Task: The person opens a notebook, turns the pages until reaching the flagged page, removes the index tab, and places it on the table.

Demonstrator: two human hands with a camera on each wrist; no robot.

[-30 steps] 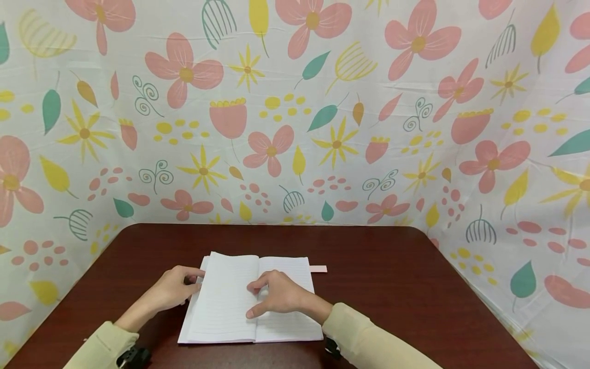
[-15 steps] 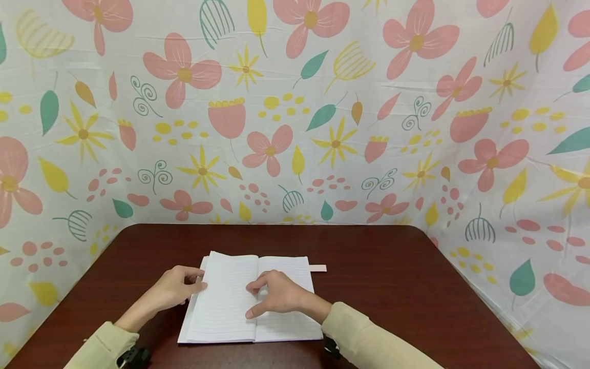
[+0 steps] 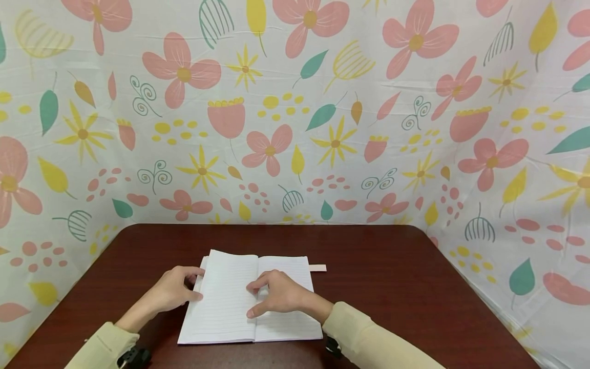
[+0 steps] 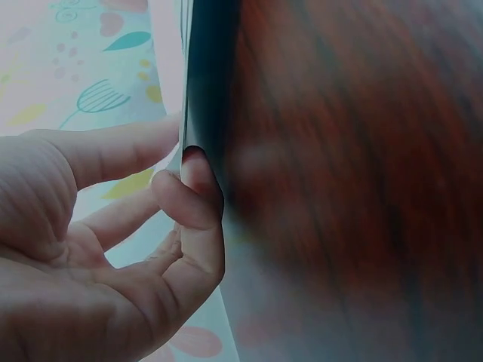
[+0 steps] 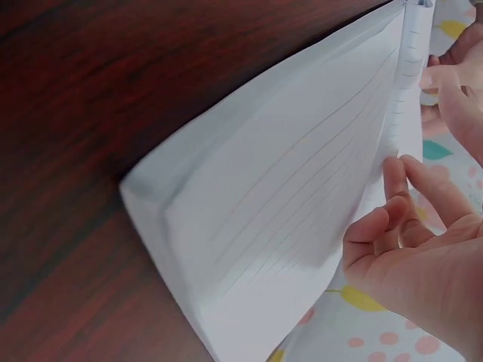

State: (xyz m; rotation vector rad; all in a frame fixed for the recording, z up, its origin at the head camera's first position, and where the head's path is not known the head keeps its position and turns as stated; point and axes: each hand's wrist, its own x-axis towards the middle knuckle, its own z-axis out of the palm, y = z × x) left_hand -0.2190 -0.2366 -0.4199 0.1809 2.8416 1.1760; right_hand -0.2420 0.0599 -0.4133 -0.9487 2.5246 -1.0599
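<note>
An open notebook (image 3: 226, 302) with lined white pages lies on the table in the head view. My left hand (image 3: 172, 288) holds its left edge, thumb on the page side. In the left wrist view the left hand's curled fingers (image 4: 200, 204) reach against the dark underside of the notebook. My right hand (image 3: 283, 293) rests over the middle fold and right page, thumb and index finger spread apart. In the right wrist view the right hand (image 5: 430, 249) touches the paper near the fold with its fingertips, the other fingers loosely bent.
A pale strip (image 3: 318, 267) sticks out from the notebook's right side. The dark reddish-brown table (image 3: 392, 287) extends around it. Behind and beside the table hangs a white cloth (image 3: 295, 128) printed with flowers and leaves.
My left thumb has moved onto the left page, then back and down along its edge. The top left page now reaches closer to the outer edge. The right hand has stayed nearly still.
</note>
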